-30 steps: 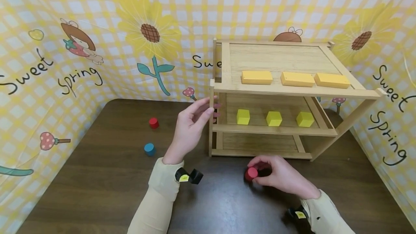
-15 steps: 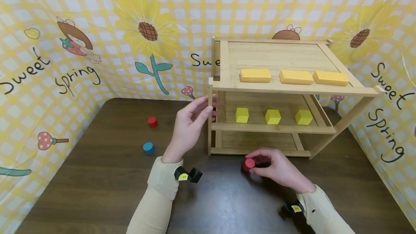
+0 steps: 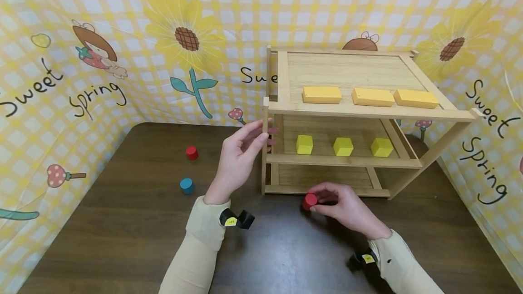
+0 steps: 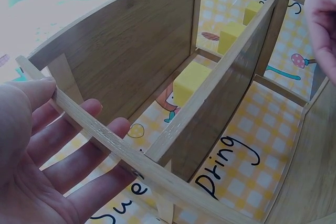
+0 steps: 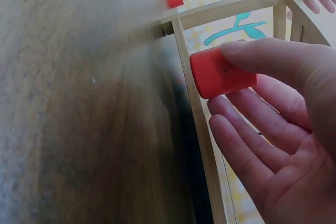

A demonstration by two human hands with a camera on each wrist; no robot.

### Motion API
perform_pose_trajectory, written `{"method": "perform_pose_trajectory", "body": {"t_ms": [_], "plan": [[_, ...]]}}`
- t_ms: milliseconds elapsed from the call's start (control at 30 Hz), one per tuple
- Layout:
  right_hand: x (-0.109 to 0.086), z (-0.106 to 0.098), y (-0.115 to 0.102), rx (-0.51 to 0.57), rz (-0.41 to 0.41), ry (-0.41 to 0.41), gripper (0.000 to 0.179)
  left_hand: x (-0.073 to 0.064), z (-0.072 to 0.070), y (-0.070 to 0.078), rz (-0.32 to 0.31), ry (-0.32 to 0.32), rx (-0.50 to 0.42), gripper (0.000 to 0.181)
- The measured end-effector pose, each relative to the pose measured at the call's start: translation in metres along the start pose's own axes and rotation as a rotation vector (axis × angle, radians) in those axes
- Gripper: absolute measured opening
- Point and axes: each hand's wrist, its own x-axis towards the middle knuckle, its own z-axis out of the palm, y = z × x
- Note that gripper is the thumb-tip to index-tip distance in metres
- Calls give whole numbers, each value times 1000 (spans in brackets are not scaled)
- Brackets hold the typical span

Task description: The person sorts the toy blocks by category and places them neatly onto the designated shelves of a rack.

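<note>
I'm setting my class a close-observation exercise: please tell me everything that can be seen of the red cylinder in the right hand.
The red cylinder is short and plain red, with a flat round end and a smooth curved side; it looks like painted wood. The right wrist view shows a small dark speck on it. The right hand pinches it, round end roughly upward, near the lowest front rail of the wooden rack. Whether it touches that rail is unclear.

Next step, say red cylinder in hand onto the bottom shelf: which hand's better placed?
Right, most likely. The right hand already pinches the red cylinder near the front edge of the bottom shelf. The left hand is holding the rack's left front post.
</note>
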Motion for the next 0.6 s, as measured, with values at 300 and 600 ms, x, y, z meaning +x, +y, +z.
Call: {"method": "perform_pose_trajectory", "body": {"t_ms": [300,600], "plan": [[6,1,0,9,8,44,32,2,0,0,8,-3,-6,33],[10,5,2,22,15,73,32,1,0,-1,-12,2,1,33]]}}
